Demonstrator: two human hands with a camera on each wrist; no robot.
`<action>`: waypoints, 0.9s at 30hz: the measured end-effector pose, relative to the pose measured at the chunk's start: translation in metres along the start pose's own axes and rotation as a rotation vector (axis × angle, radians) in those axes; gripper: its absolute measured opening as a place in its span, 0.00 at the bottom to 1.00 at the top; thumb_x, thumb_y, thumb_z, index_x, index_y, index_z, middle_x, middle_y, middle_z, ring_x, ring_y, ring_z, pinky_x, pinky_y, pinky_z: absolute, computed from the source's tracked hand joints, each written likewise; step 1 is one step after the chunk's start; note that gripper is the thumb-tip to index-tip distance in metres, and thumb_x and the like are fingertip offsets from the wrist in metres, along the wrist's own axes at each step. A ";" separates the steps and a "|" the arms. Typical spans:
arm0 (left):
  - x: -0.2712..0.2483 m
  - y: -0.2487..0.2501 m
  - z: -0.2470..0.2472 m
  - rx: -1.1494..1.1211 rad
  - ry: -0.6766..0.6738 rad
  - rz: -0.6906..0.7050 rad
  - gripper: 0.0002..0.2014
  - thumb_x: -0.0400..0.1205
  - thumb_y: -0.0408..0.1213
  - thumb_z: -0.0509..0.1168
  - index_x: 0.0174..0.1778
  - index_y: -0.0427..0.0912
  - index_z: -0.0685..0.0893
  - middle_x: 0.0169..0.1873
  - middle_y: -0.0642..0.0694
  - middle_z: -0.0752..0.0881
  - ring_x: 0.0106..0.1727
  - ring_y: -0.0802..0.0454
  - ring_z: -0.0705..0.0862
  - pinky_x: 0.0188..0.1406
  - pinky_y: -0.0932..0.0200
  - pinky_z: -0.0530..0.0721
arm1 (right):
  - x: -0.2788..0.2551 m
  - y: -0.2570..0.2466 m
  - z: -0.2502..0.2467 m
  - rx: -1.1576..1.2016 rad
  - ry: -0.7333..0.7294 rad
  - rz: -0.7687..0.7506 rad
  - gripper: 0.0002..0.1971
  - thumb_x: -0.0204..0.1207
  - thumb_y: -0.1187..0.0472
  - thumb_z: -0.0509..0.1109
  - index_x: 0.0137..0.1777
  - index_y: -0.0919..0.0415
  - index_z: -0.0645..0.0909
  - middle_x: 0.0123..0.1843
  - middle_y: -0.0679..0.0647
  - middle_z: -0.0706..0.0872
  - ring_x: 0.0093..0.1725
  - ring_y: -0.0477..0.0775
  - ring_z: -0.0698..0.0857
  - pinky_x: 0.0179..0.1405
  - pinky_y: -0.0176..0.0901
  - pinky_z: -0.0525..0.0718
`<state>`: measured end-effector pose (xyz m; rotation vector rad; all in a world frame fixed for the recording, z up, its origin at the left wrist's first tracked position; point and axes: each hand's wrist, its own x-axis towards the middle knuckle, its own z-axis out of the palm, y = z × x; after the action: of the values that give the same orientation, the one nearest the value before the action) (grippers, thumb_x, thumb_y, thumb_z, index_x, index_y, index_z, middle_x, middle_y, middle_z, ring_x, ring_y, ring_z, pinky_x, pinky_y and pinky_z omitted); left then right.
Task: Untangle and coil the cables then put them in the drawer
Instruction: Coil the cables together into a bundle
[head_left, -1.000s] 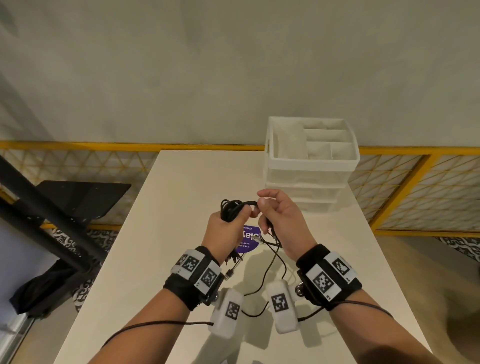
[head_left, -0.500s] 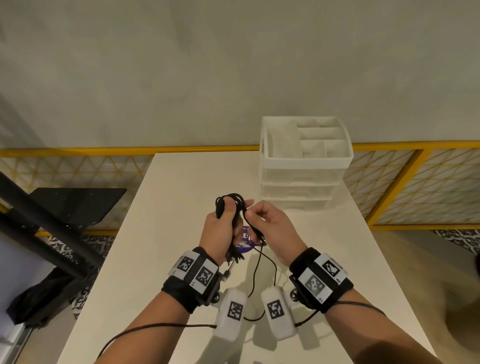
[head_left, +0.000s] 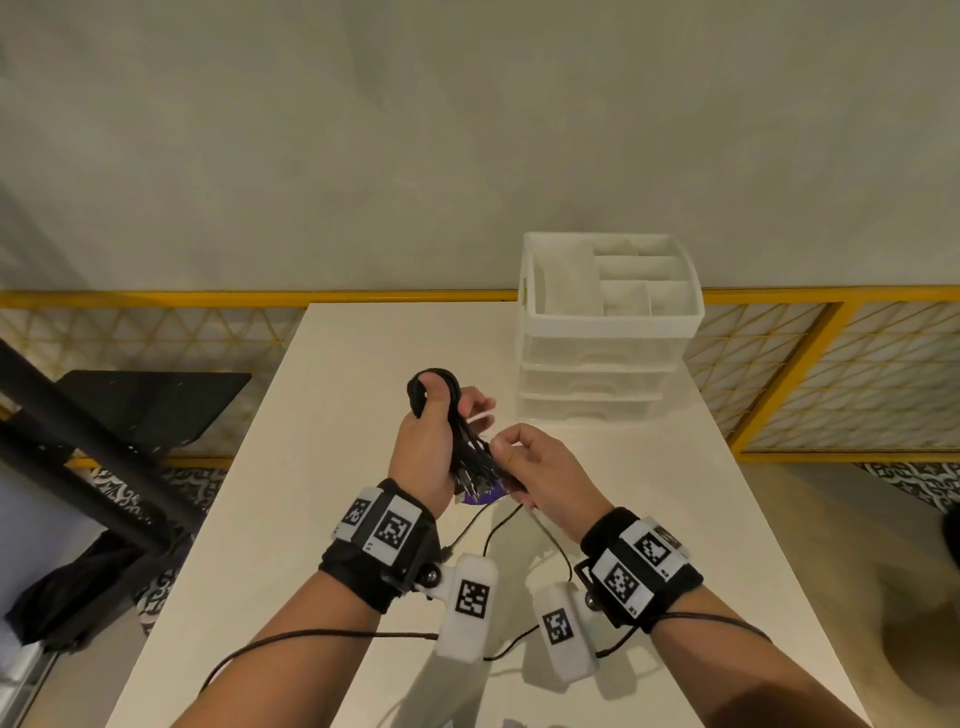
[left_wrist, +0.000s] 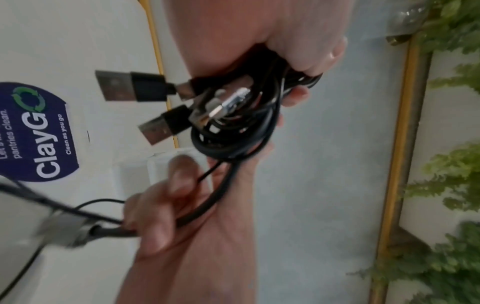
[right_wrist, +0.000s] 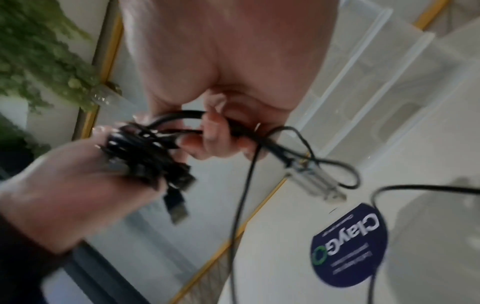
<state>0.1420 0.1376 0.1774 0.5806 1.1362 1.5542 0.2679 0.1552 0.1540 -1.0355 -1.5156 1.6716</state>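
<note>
Cables (head_left: 451, 415): a black bundle of coiled loops is held in the air above the white table (head_left: 322, 467), near its middle, with the white drawer unit (head_left: 597, 374) at the far right of the tabletop, all drawers appearing closed. The left hand (head_left: 423, 457) has fingers and thumb wrapped round the bundle; USB plugs (left_wrist: 130, 85) stick out from its near end. The right hand (head_left: 540, 475), just right of the bundle and touching it, pinches one loose cable strand (right_wrist: 179, 115) between fingertips; a metal connector (right_wrist: 314, 185) hangs below that hand.

Key relation: the bundle's long axis runs far-to-near within the left fist, and the free strand leaves it rightward into the right hand. The right hand is therefore the nearer one to the loose end and to the drawer unit. Judgement: coiling is in progress; the remaining tail wants wrapping on before any drawer is opened. Risk: plugs snagging among the loops.
</note>
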 end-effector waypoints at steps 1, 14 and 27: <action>0.001 0.003 0.000 -0.071 -0.014 -0.007 0.26 0.78 0.61 0.52 0.27 0.41 0.74 0.29 0.46 0.84 0.40 0.46 0.88 0.46 0.54 0.85 | -0.001 0.000 -0.002 0.028 -0.021 0.004 0.07 0.80 0.61 0.63 0.47 0.66 0.74 0.23 0.51 0.76 0.16 0.39 0.70 0.16 0.27 0.67; 0.011 0.038 -0.012 -0.267 -0.056 0.011 0.29 0.78 0.67 0.48 0.27 0.45 0.70 0.14 0.54 0.64 0.14 0.57 0.64 0.16 0.65 0.65 | 0.007 0.033 -0.022 -0.209 -0.152 -0.034 0.13 0.79 0.67 0.63 0.33 0.55 0.77 0.32 0.52 0.79 0.36 0.45 0.78 0.36 0.22 0.74; 0.012 0.022 -0.029 0.552 -0.124 -0.209 0.26 0.78 0.60 0.60 0.28 0.40 0.77 0.19 0.47 0.73 0.14 0.54 0.68 0.14 0.65 0.68 | 0.016 0.020 -0.025 -0.607 -0.146 -0.023 0.08 0.75 0.56 0.70 0.50 0.56 0.86 0.50 0.51 0.87 0.53 0.52 0.84 0.57 0.46 0.80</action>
<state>0.1037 0.1395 0.1826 0.8767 1.4849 1.0058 0.2834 0.1783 0.1318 -1.2026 -2.1981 1.3130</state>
